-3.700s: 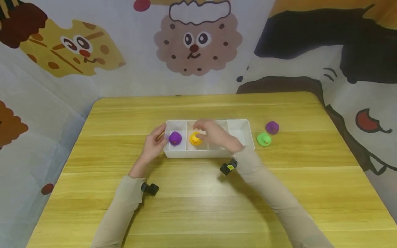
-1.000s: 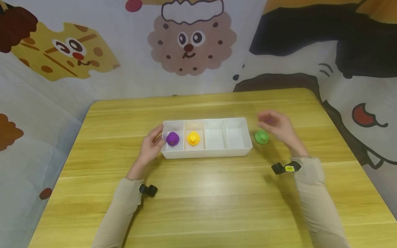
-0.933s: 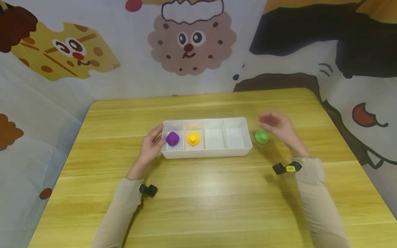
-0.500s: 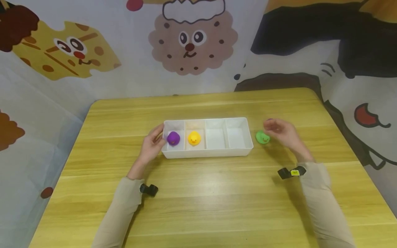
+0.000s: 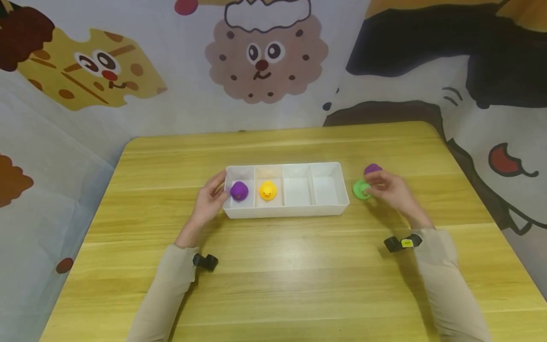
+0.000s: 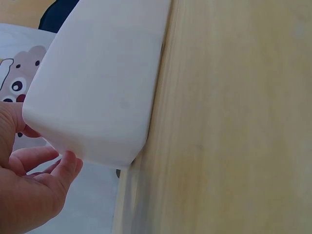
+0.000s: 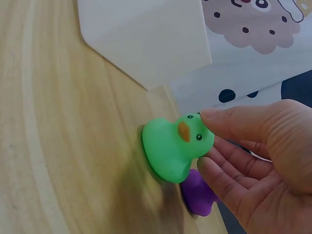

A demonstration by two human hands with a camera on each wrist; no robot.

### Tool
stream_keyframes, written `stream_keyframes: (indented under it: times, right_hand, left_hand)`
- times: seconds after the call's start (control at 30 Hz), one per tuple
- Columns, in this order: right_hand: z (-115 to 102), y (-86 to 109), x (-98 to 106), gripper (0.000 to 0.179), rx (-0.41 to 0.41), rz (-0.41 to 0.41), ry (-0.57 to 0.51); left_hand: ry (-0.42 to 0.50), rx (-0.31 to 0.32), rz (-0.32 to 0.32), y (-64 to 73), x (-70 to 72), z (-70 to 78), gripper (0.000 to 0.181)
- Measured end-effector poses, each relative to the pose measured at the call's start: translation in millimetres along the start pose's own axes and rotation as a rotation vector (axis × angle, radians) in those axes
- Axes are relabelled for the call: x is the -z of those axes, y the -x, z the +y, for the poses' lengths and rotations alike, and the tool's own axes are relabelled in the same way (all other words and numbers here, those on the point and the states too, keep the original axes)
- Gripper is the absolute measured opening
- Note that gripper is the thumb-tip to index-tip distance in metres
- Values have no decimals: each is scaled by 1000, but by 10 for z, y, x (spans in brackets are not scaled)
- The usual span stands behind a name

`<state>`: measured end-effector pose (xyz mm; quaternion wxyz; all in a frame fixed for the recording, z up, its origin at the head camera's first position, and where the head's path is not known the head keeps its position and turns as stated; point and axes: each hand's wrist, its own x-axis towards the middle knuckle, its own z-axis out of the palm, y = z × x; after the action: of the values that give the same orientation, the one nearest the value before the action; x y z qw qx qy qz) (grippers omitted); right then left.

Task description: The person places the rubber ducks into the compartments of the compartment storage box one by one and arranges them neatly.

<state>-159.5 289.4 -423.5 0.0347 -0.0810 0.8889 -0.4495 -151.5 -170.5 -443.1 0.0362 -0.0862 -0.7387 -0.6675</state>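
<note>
My left hand (image 5: 208, 202) grips the left end of the white divided box (image 5: 286, 212), its thumb over the rim and fingers against the outer wall. A purple rubber duck (image 5: 239, 191) sits in the leftmost compartment, a yellow rubber duck (image 5: 268, 191) in the one beside it. Right of the box, my right hand (image 5: 392, 191) has thumb and index fingertip on either side of the head of a green rubber duck (image 7: 163, 148), whose base stands on the table. Just behind lies a second purple duck (image 7: 197, 195), partly covered by the hand in the head view.
The wooden table (image 5: 278, 294) carries everything. A cartoon-printed cloth (image 5: 183, 95) rises behind its back edge. Both wrists wear black cameras, the left camera (image 5: 205, 262) and the right camera (image 5: 401, 243), low over the tabletop.
My right hand has left the yellow duck in the box, moved right past the far purple duck, and come down onto the green duck's head. The left hand keeps its hold.
</note>
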Motion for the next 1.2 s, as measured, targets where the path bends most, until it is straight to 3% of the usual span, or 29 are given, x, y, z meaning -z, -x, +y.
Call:
stream_keyframes:
  times: [0.33, 1.2]
  right_hand:
    - [42, -1, -45, 36, 62, 3, 19]
    - [2, -16, 14, 30, 50, 47, 1]
  left_hand:
    - [-2, -4, 0, 6, 5, -10, 50]
    - [-17, 11, -3, 12, 10, 12, 49]
